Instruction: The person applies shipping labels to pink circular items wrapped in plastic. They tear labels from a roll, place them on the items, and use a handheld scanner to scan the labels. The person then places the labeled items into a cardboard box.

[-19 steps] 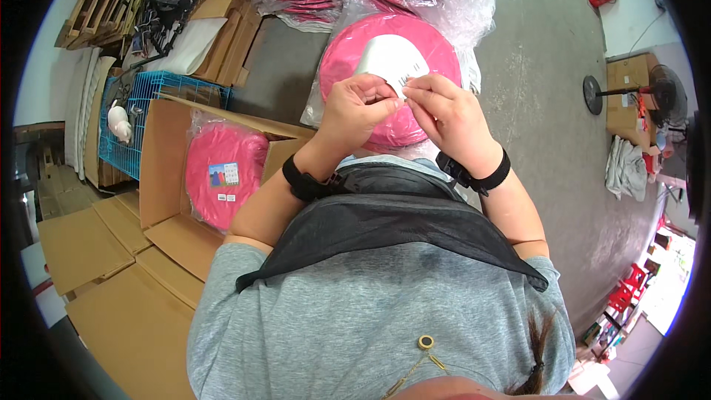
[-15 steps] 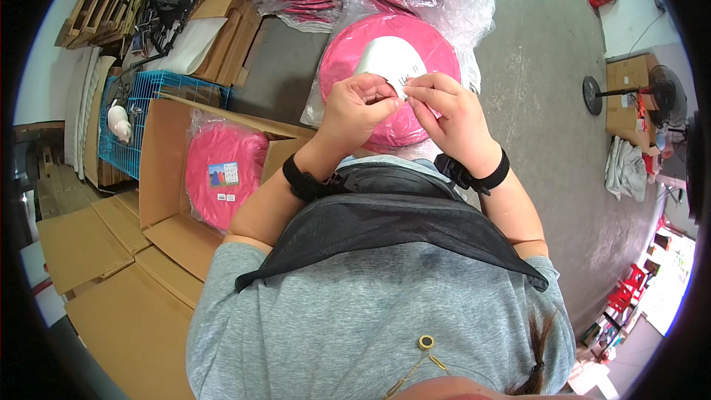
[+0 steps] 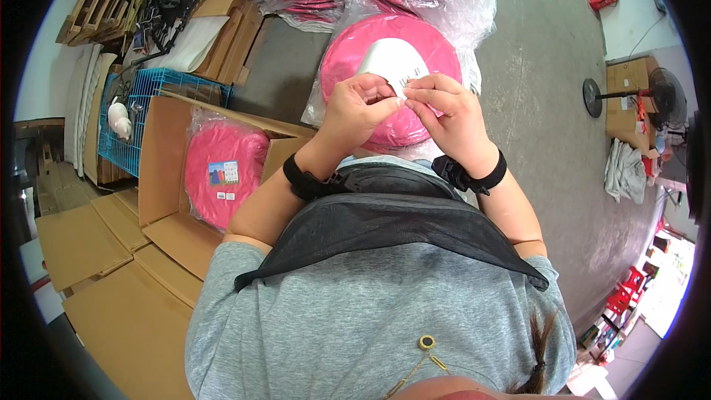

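Left hand (image 3: pixel 361 106) and right hand (image 3: pixel 445 112): fingertips pinching small white paper label (image 3: pixel 401 83) above round pink plastic-wrapped disc (image 3: pixel 355 59).

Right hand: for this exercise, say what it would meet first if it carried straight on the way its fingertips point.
The right hand points toward the left hand. First in line is the small white label pinched between them, then the left fingertips. Depth is hard to judge here.
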`<state>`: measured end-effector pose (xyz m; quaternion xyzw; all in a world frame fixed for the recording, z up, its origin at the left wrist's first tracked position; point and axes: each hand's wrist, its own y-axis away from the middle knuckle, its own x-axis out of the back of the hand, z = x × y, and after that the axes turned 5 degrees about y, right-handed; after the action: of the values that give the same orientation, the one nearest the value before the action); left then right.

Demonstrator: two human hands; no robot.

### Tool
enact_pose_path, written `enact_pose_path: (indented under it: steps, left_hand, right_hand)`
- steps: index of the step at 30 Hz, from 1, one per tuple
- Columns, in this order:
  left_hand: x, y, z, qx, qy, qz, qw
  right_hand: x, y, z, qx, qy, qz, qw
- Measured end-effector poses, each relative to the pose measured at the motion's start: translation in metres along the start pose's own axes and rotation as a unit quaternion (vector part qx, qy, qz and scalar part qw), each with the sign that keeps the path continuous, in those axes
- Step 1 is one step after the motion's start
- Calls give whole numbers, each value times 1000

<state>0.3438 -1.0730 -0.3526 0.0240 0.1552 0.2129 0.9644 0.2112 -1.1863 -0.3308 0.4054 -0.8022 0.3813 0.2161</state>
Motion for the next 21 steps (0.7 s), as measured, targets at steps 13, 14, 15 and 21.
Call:
enact_pose_path:
  steps: [13, 14, 15, 21]
  left_hand:
    - [3, 2, -2, -10, 12, -3, 1000]
    - [3, 3, -2, -11, 11, -5, 1000]
    - [3, 2, -2, -12, 10, -5, 1000]
    - [2, 3, -2, -15, -28, 8, 999]
  right_hand:
    - [0, -1, -2, 13, 18, -3, 1000]
    - [0, -1, -2, 15, 24, -8, 1000]
    - [1, -1, -3, 18, 29, -13, 999]
    - [0, -2, -6, 71, 117, -30, 990]
